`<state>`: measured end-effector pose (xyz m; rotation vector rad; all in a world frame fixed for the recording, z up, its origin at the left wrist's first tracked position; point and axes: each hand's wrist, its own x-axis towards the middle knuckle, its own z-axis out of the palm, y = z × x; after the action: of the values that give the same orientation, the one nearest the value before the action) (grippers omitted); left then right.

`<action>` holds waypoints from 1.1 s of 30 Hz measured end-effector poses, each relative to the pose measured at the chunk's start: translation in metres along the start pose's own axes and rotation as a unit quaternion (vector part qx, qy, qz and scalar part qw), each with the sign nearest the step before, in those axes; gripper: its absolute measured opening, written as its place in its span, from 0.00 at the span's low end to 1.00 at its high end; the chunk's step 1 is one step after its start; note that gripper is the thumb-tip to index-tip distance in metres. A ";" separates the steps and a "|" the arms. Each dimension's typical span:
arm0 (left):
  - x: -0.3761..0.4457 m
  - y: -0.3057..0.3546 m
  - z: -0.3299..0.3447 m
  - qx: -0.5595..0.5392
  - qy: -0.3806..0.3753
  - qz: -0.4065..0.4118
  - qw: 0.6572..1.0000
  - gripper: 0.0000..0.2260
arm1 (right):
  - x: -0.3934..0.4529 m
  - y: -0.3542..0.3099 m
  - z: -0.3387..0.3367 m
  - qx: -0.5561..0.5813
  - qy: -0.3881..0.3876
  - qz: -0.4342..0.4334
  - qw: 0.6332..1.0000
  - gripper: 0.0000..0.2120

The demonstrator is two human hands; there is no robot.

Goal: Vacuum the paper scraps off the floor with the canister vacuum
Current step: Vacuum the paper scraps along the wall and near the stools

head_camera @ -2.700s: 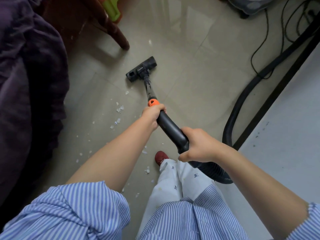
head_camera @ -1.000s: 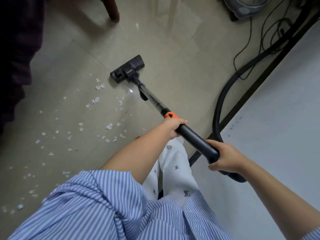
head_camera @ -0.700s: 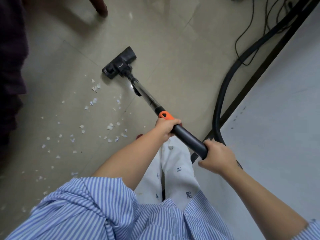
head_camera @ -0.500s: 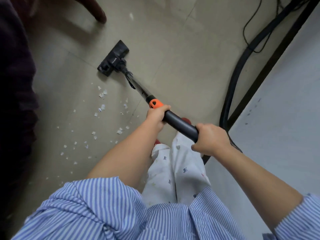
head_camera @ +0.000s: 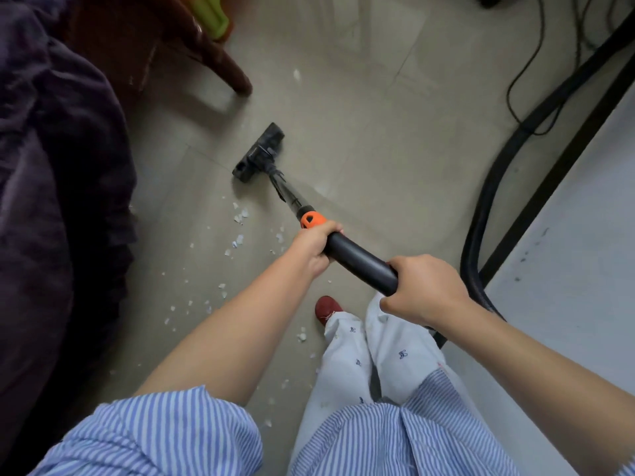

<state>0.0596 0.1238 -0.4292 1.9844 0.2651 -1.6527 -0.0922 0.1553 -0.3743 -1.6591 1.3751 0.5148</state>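
The black vacuum wand (head_camera: 357, 261) slants from lower right to upper left, ending in a black floor nozzle (head_camera: 259, 152) flat on the beige tile floor. My left hand (head_camera: 314, 247) grips the wand just below its orange collar (head_camera: 311, 219). My right hand (head_camera: 424, 288) grips the wand's rear end where the hose joins. Small white paper scraps (head_camera: 238, 218) lie scattered on the floor, just behind the nozzle and down to the left of my arm. The canister is out of view.
The black hose (head_camera: 481, 214) curves along the right beside a dark strip and a pale grey surface (head_camera: 567, 269). Thin cables (head_camera: 525, 63) lie top right. A dark wooden furniture leg (head_camera: 223, 63) and dark purple cloth (head_camera: 51, 201) stand on the left. My red shoe (head_camera: 326, 309) is below the wand.
The view has swung, bringing the furniture leg and cloth back in at left. The nozzle has turned more end-on and sits just past the scraps. Both hands keep their grip.
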 end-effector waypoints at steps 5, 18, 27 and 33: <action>-0.014 0.027 -0.019 -0.030 0.012 0.042 0.999 0.08 | -0.007 -0.031 -0.024 -0.022 0.008 -0.026 0.999 0.08; 0.044 0.136 -0.099 -0.058 0.036 0.065 0.996 0.10 | 0.083 -0.160 -0.038 -0.018 0.034 -0.037 0.999 0.06; 0.057 0.151 -0.109 -0.048 -0.012 0.027 0.998 0.11 | 0.097 -0.176 -0.036 -0.022 0.029 0.010 0.999 0.06; 0.040 0.139 -0.097 -0.029 -0.047 0.010 0.998 0.11 | 0.073 -0.167 -0.046 -0.034 0.023 0.024 0.999 0.08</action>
<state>0.2173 0.0505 -0.4186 1.8556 0.2551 -1.7000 0.0745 0.0741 -0.3462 -1.7056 1.4482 0.5605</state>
